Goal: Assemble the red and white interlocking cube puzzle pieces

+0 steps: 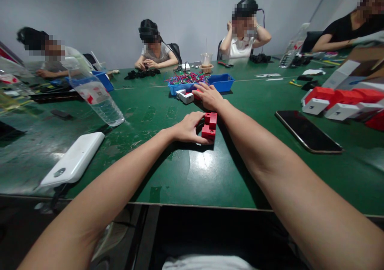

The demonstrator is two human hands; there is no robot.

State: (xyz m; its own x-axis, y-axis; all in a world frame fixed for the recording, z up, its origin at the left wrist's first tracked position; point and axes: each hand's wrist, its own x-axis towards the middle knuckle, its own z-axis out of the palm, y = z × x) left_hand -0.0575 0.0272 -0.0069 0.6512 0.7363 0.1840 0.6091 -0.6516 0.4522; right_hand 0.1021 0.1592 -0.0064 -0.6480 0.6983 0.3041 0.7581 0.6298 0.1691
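Note:
A notched red plastic block [210, 127] stands above the green table near its middle, with the thumb and fingers of my left hand [189, 128] closed on its left side. Farther out, my right hand [211, 97] reaches to the front of a blue tray [220, 85]. Its fingers curl over another red plastic block [197, 95], mostly hidden beneath them. Touching or just beside that block is a white plastic housing [185, 97]. Thin coloured wires [187, 78] in red, green and blue fill the tray's left part.
A phone [307, 131] lies right of my forearm, near red and white housings [345, 104] and a cardboard box [366, 64]. On the left are a white power bank [73, 158] and a water bottle [97, 96]. Several people sit across the table [240, 174].

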